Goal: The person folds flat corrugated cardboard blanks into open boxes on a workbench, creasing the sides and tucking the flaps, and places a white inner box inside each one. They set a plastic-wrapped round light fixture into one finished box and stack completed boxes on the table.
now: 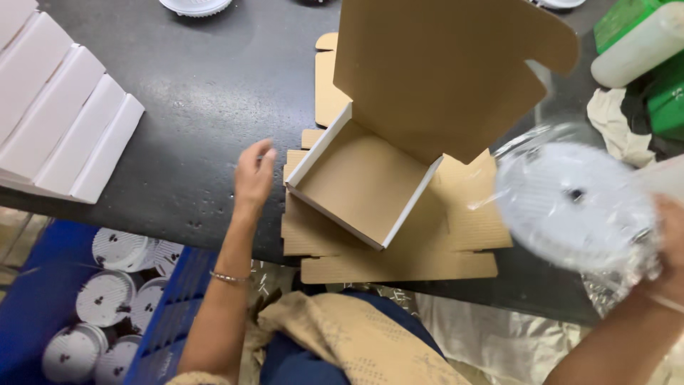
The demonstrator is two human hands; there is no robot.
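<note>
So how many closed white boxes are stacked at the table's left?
5 white boxes, overlapping in a slanted row at the dark table's upper-left edge; more may lie beyond the frame.

A round white disc (pixel 573 205) with a dark spot in its middle sits in a clear plastic bag. The right hand (pixel 670 249) holds it up, tilted, and it looks blurry. Between the hands, nearer the left hand (pixel 254 175), an open brown box (pixel 363 182) lies on flat cardboard, lid standing up.

Open carton (pixel 363 182); bagged white disc (pixel 573 207) in right hand (pixel 670 242)
</note>
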